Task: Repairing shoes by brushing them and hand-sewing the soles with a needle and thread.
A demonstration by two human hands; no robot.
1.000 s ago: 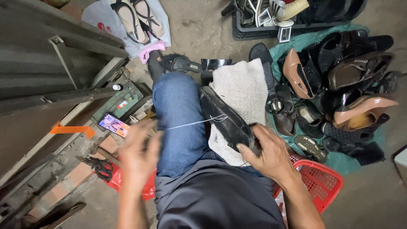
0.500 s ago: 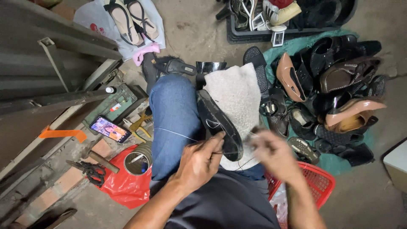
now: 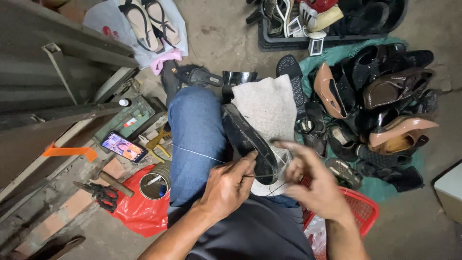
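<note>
Both hands have closed in: left hand [image 3: 226,185] pinching thread [image 3: 195,153] at the black shoe [image 3: 248,142], right hand [image 3: 315,185] spread beside.

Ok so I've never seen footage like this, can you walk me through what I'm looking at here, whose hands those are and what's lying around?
There is no machine: a person wears a camera on the head, so you look down at their own lap and hands. The left hand pinches a pale thread beside a black shoe lying across the knee on a grey cloth. The right hand is blurred next to the shoe's near end; whether it holds anything cannot be told. On the floor to the left lie a phone, a tin can, scissors and a red bag. To the right is a pile of shoes and a red basket.
</note>
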